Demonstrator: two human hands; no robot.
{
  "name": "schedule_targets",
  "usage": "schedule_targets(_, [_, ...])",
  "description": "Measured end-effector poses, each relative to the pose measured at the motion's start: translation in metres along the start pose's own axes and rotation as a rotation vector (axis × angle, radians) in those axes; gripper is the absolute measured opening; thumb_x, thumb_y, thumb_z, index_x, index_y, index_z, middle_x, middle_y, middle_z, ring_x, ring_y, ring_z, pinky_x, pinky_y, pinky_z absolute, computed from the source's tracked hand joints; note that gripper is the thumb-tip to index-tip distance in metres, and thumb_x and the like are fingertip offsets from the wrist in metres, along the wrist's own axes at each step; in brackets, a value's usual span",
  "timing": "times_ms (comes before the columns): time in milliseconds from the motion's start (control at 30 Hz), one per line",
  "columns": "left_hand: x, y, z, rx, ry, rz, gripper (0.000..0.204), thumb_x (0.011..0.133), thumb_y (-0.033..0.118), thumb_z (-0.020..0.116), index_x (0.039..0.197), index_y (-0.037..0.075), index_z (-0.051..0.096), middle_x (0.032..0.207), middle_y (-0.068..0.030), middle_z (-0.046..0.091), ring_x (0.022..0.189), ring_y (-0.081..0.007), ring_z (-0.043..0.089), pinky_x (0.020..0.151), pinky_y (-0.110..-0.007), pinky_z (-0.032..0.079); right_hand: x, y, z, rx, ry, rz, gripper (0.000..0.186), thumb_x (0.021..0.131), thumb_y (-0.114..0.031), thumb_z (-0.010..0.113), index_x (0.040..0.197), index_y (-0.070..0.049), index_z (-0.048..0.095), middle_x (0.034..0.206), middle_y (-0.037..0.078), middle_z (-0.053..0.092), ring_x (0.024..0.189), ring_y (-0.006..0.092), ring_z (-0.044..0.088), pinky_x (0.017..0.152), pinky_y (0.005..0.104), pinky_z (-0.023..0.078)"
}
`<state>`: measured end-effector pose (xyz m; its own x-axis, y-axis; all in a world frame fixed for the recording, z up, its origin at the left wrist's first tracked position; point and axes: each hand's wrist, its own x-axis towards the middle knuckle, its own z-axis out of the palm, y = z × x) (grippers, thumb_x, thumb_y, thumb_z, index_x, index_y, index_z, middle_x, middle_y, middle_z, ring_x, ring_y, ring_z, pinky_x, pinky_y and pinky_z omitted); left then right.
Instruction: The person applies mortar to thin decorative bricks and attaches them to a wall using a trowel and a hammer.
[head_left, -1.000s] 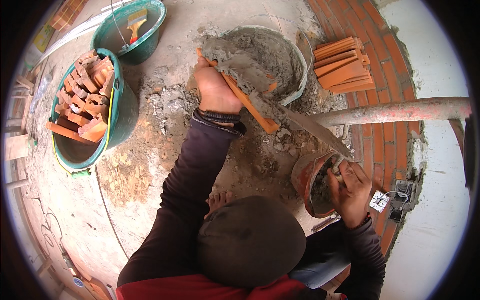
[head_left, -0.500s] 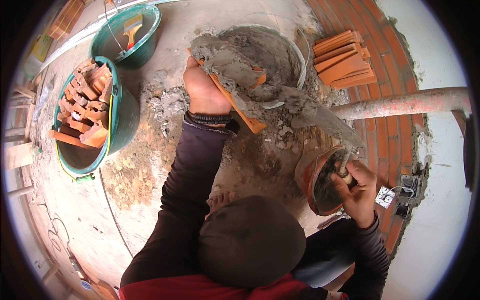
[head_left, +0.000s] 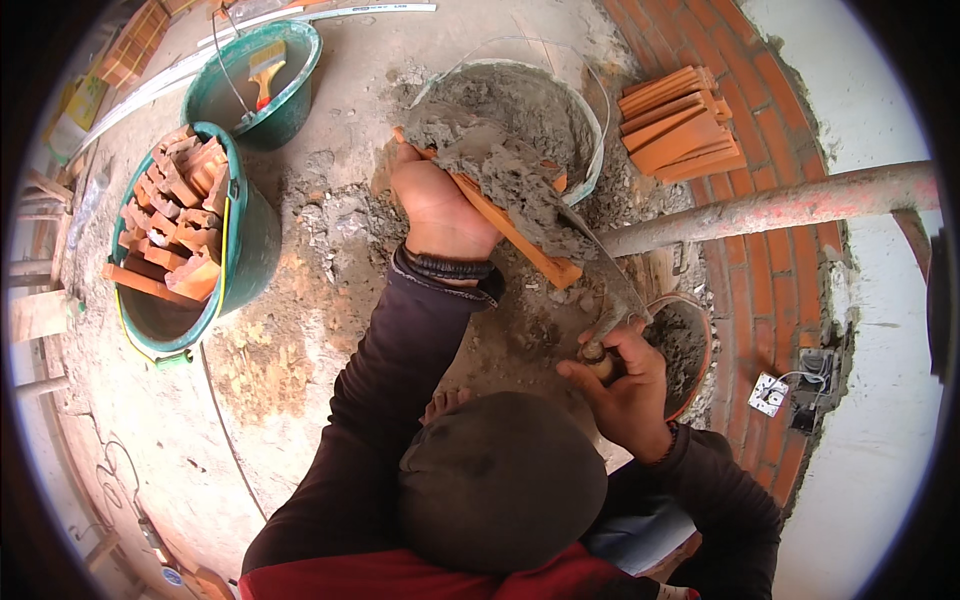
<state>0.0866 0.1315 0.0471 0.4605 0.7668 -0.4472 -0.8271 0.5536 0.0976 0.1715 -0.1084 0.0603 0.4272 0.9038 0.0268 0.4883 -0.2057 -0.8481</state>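
Observation:
My left hand [head_left: 440,205] grips a long orange clay tile [head_left: 520,240] heaped with wet grey mortar [head_left: 495,185]. My right hand [head_left: 625,390] is closed on the wooden handle [head_left: 597,362] of a trowel. Its steel blade [head_left: 622,285] reaches up along the tile's right side to the mortar, partly hidden by it. Behind the tile is a wide white-rimmed bucket [head_left: 591,127] of mortar. A small red bucket [head_left: 707,350] with grey mix inside stands behind my right hand, partly covered by it.
Left: green bucket [head_left: 250,260] of broken brick pieces; green tub [head_left: 300,90] with a brush [head_left: 265,70]. Right: stacked tiles [head_left: 680,125], a horizontal pipe [head_left: 780,205], brick courses [head_left: 775,280] beside a white wall [head_left: 870,430], an open electrical box [head_left: 768,395]. Rubble litters the floor [head_left: 270,370].
Since half a second ago, my right hand and trowel have moved left, away from the red bucket. My left hand and the tile have shifted slightly right and down.

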Motion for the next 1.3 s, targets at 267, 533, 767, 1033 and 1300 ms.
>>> schedule_targets(267, [0.001,0.004,0.0,0.003,0.075,0.096,0.051,0.104,0.045,0.022,0.128,0.011,0.053,0.125,-0.0123,0.059,0.112,-0.0312,0.059,0.1,-0.049,0.047,-0.006,0.0,0.007,-0.141,-0.022,-0.008,0.03,0.075,-0.012,0.086,0.095,-0.003,0.065,0.079,0.008,0.061,0.071,0.015,0.058,0.067,0.0279,0.049])
schedule_targets(533, [0.01,0.016,-0.005,-0.004,0.083,0.125,0.051,0.104,0.051,0.023,0.124,0.015,0.054,0.119,-0.0071,0.06,0.105,-0.0257,0.06,0.094,-0.043,0.05,-0.016,0.007,-0.015,-0.238,-0.015,-0.002,0.028,0.075,-0.009,0.084,0.093,-0.002,0.063,0.08,0.01,0.063,0.07,0.0178,0.06,0.067,0.0292,0.049])
schedule_targets(767, [0.017,0.029,-0.006,0.012,-0.001,0.232,0.054,0.103,0.055,0.024,0.123,0.015,0.054,0.117,-0.0053,0.06,0.102,-0.0251,0.06,0.092,-0.043,0.051,-0.015,0.01,-0.038,-0.155,0.039,0.073,0.024,0.077,-0.004,0.081,0.091,0.0,0.061,0.083,0.007,0.063,0.073,0.0135,0.057,0.069,0.0261,0.047])
schedule_targets(1033, [0.022,0.025,-0.012,0.0,-0.033,0.272,0.059,0.102,0.061,0.027,0.124,0.013,0.051,0.115,-0.0038,0.059,0.098,-0.0229,0.061,0.088,-0.041,0.052,-0.005,-0.007,-0.011,-0.021,0.085,-0.045,0.027,0.081,-0.002,0.078,0.104,0.001,0.065,0.093,0.007,0.064,0.078,0.0112,0.057,0.072,0.0252,0.047])
schedule_targets(1300, [0.02,0.023,-0.002,0.002,-0.041,0.27,0.058,0.102,0.06,0.026,0.125,0.015,0.054,0.117,-0.0029,0.061,0.1,-0.0228,0.062,0.089,-0.039,0.052,-0.002,0.002,0.004,0.0,0.019,-0.043,0.032,0.081,0.002,0.078,0.106,0.0,0.057,0.105,0.006,0.061,0.082,0.0082,0.056,0.072,0.0233,0.047])
